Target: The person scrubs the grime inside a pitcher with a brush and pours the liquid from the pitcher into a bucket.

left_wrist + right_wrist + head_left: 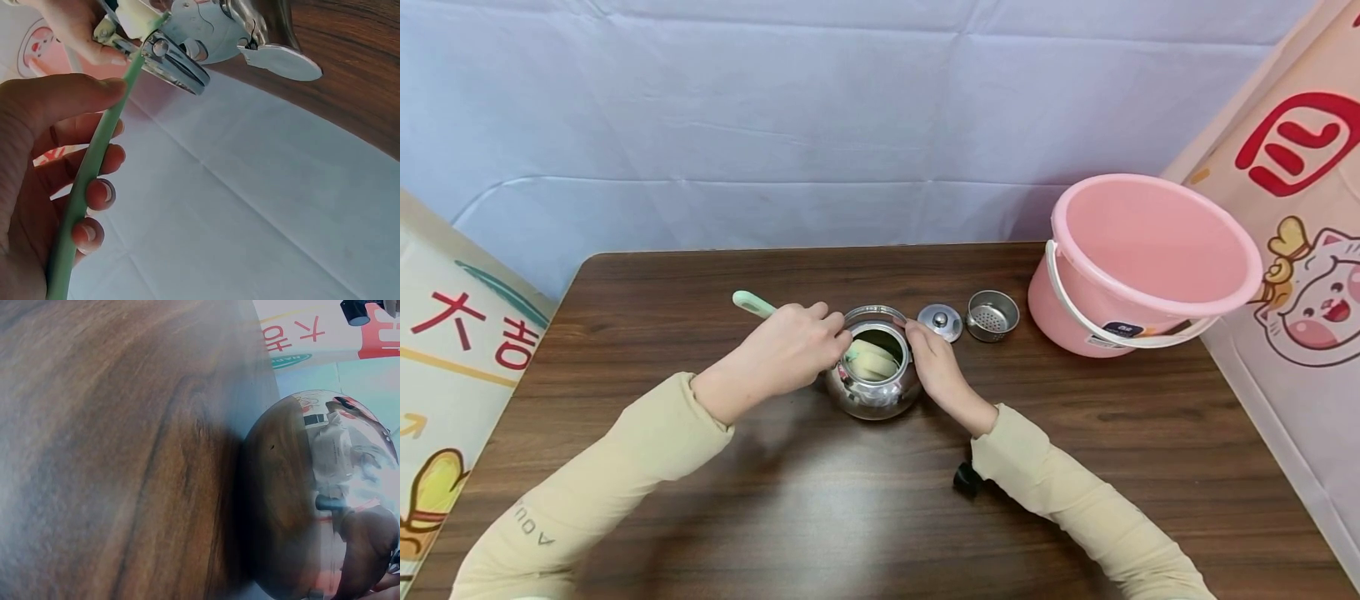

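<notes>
A shiny steel teapot (pixel 872 404) stands uncovered on the table, its hoop handle tipped to the far side. In my left hand (pixel 801 337) I grip a long green brush handle (pixel 87 172), thumb on one side and fingers curled round the other. The brush's pale sponge head (pixel 872 360) is inside the teapot's mouth. My right hand (pixel 943 375) holds the teapot at its right side, by the rim and handle joint. The right wrist view shows the teapot's rounded body (pixel 319 506) close up, with only a bit of fingers at the lower corner.
Just right of the teapot lie its steel lid (pixel 940 321) with a knob and a perforated steel strainer (pixel 992 317). A pink bucket (pixel 1150 242) with a white handle stands at the back right. Pale cloth (pixel 820 108) hangs behind the wooden table (pixel 820 517).
</notes>
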`<state>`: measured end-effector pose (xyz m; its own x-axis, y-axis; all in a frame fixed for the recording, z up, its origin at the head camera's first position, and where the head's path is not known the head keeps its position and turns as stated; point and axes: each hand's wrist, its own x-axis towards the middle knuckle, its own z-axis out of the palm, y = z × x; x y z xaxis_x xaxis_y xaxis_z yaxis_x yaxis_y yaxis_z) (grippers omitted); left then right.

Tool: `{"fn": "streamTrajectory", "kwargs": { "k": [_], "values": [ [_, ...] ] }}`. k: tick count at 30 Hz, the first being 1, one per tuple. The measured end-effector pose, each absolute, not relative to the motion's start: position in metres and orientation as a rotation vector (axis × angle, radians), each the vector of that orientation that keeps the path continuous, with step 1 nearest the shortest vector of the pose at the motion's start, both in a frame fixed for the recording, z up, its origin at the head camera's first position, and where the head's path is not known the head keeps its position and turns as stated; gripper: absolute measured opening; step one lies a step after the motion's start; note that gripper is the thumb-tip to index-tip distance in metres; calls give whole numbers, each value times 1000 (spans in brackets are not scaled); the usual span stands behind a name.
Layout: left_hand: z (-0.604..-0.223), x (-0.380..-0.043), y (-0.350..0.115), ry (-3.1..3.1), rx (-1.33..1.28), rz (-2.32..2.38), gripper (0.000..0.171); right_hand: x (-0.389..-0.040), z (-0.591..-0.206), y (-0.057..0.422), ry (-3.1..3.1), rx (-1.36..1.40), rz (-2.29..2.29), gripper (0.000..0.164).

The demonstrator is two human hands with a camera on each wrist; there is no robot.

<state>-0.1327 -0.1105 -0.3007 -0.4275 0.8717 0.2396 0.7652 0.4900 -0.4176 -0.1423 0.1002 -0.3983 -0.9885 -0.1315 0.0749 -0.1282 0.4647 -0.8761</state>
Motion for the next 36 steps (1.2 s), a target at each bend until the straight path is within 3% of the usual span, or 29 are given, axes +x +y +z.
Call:
{"fn": "streamTrajectory", "kwargs": {
  "k": [36],
  "values": [
    [-308,-140,-107,-2469,-1329,158,12,-143,-400,100,2674,-275,-1636,42]
  ]
}}
